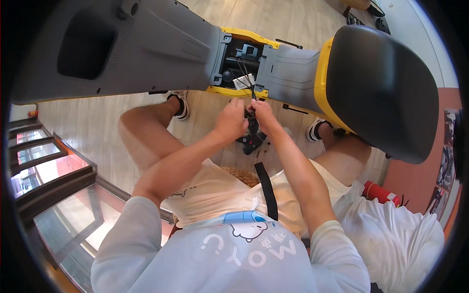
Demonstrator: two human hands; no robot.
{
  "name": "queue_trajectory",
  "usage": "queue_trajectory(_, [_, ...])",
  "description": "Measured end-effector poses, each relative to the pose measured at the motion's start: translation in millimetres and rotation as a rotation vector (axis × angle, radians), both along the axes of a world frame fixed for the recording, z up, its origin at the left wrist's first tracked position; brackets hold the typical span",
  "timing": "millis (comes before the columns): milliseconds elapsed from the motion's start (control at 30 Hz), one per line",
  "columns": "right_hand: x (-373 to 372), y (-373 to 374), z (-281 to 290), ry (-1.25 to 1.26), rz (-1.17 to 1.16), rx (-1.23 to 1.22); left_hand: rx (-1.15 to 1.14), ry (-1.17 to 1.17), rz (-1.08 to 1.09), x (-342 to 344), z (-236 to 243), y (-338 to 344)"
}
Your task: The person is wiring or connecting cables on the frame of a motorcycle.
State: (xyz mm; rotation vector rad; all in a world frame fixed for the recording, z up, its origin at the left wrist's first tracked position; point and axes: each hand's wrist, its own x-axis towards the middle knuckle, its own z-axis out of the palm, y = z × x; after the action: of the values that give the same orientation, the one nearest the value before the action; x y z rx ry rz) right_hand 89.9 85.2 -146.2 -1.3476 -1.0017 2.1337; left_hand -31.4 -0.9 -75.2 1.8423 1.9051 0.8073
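A grey and yellow scooter stretches across in front of me, with an uncovered compartment in its footboard. Black cables come up out of that opening and run over its near edge to my hands. Just above where they leave, a white label or box lies among them. My right hand pinches the cables between thumb and fingers. Beside it my left hand is closed against the bundle, and what its fingers grip is hidden. A dark clump of connectors or parts hangs below both hands.
The scooter's black seat bulges out at the right. Both my knees flank the work spot, above a wood-plank floor. A red cylinder and white cloth lie at the lower right. Glass-paned frames stand on the left.
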Motion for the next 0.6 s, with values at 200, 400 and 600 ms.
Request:
queue_trajectory(200, [9.3,14.9,8.6,-0.03,0.038,0.079,-0.96,-0.256,-0.195,-17.7,-0.2,9.6])
queue_trajectory(400, [-1.5,12.5,33.0,0.042,-0.017,-0.065,-0.581,-0.535,0.094,3.1,-83.1,-7.4])
queue_trajectory(600, [-3.4,19.5,25.3,0.097,-0.058,-0.117,-0.386,-0.741,0.451,0.7,-111.7,-3.6])
